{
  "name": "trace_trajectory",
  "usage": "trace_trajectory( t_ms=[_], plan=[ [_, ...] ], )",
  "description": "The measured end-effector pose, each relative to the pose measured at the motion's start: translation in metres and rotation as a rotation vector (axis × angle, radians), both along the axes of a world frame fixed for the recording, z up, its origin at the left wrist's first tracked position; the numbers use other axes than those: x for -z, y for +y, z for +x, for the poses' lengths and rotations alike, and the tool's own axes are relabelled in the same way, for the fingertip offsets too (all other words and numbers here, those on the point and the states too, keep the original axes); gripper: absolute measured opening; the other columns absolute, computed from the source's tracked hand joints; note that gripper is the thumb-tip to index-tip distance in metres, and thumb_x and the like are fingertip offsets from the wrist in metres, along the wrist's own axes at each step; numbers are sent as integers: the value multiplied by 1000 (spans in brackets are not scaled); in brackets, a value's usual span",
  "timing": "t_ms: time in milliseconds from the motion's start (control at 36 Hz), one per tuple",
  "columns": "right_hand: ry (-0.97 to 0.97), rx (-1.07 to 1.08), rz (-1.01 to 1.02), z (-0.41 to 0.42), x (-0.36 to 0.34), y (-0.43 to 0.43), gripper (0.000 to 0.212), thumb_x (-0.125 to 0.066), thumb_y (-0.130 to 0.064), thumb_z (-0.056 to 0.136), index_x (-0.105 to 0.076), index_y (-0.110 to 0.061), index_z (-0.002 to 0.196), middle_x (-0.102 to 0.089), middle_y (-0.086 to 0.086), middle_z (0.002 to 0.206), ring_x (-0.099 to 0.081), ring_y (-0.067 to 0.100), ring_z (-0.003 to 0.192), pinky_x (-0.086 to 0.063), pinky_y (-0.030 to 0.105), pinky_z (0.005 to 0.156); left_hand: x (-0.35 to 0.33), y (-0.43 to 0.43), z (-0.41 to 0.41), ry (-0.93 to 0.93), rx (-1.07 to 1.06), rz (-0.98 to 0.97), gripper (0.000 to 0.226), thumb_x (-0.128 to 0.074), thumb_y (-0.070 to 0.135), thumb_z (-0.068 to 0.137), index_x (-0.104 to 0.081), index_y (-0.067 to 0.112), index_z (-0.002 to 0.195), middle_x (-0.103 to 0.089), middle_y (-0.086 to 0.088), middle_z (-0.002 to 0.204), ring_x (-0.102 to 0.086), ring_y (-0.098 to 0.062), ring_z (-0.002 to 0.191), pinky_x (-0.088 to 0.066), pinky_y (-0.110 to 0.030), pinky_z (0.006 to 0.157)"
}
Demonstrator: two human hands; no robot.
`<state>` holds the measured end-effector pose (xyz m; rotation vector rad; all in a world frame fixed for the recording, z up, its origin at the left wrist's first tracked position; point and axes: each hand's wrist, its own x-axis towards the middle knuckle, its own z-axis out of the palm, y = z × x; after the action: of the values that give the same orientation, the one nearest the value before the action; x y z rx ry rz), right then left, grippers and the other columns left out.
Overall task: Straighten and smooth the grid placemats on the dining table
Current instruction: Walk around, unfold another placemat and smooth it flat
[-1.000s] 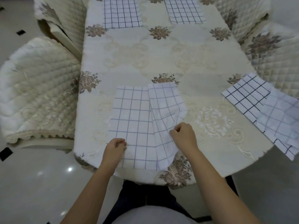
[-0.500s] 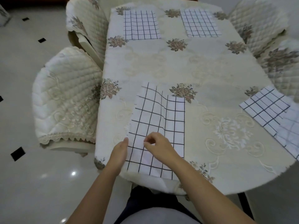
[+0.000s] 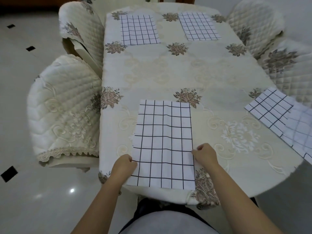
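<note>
A white placemat with a dark grid lies flat and spread out at the near edge of the dining table. My left hand pinches its left edge and my right hand pinches its right edge. Two more grid placemats lie flat at the far end, one at the left and one at the right. At the right edge of the table another grid placemat lies askew, with part of it folded over and hanging off the edge.
A cream floral tablecloth covers the table. Quilted chairs stand at the left, far left and right. Glossy tiled floor surrounds the table.
The near placemat was folded over on its right half; it has been flipped and spread out flat. My hands moved apart to its left and right edges. The camera view pulled back.
</note>
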<state>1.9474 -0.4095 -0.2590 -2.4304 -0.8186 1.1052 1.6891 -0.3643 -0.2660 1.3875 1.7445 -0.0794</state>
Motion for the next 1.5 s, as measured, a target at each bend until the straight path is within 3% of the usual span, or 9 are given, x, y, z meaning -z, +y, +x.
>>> trace_trajectory(
  t_ms=[83, 167, 306, 500, 750, 917, 1306, 1417, 1500],
  plan=[
    [98, 51, -2, -1, 0, 2, 14, -61, -8, 85, -62, 5, 80, -53, 12, 68, -47, 21, 59, -37, 29, 65, 3, 0, -1, -1, -7, 4, 31, -50, 16, 89, -34, 16, 63, -38, 2, 63, -35, -10, 58, -25, -24, 52],
    [133, 51, -9, 0, 2, 5, 19, -61, -5, 84, -59, 0, 66, -55, 13, 68, -47, 21, 57, -38, 31, 65, 5, -1, -3, -21, -22, 7, 31, -50, 15, 88, -32, 15, 63, -35, 1, 62, -32, -12, 56, -24, -25, 53],
    [88, -20, -4, 1, 5, 16, 19, -58, -3, 83, -48, -7, 66, -47, 11, 65, -42, 20, 63, -32, 29, 63, 4, -6, -3, -12, -1, 18, 33, -50, 16, 89, -31, 16, 62, -35, 3, 62, -32, -9, 56, -24, -23, 51],
    [42, -103, 26, 6, 5, 35, 33, -56, -3, 83, -41, -12, 55, -38, 3, 51, -34, 16, 48, -26, 24, 50, 3, -9, 0, 19, -5, 20, 33, -49, 18, 90, -30, 16, 62, -34, 3, 63, -32, -9, 56, -24, -23, 50],
    [71, -114, 48, 16, 9, 39, 32, -58, -6, 85, -50, -10, 55, -49, 4, 57, -43, 17, 54, -33, 25, 56, 6, -13, 6, -8, -87, 75, 32, -46, 16, 91, -28, 15, 64, -31, 2, 63, -29, -11, 56, -22, -26, 52],
    [45, -118, 63, 17, 14, 40, 29, -59, -14, 87, -51, -17, 59, -56, 5, 70, -52, 24, 73, -38, 30, 67, 6, -14, 8, 6, -125, 69, 35, -45, 13, 92, -27, 16, 61, -31, 3, 62, -28, -9, 55, -21, -23, 49],
    [-32, -159, 78, 11, 21, 47, 25, -56, -19, 90, -50, -13, 67, -50, 0, 63, -48, 22, 69, -32, 26, 54, 6, -18, 4, 60, -154, 87, 28, -45, 19, 93, -37, 14, 66, -40, 2, 67, -37, -11, 61, -26, -23, 53],
    [-53, -181, 76, 13, 21, 49, 27, -56, -21, 90, -49, -13, 66, -43, -4, 58, -42, 13, 55, -29, 24, 50, 2, -19, 6, 72, -169, 73, 14, -44, 22, 94, -44, 15, 82, -44, 5, 72, -46, -18, 78, -33, -27, 65],
    [-50, -176, 83, 15, 21, 48, 25, -56, -24, 90, -50, -12, 70, -46, -2, 62, -47, 19, 64, -32, 27, 56, 1, -22, 7, 52, -201, 78, 11, -44, 21, 93, -47, 14, 86, -52, 1, 80, -50, -20, 81, -37, -28, 70]
  ],
)
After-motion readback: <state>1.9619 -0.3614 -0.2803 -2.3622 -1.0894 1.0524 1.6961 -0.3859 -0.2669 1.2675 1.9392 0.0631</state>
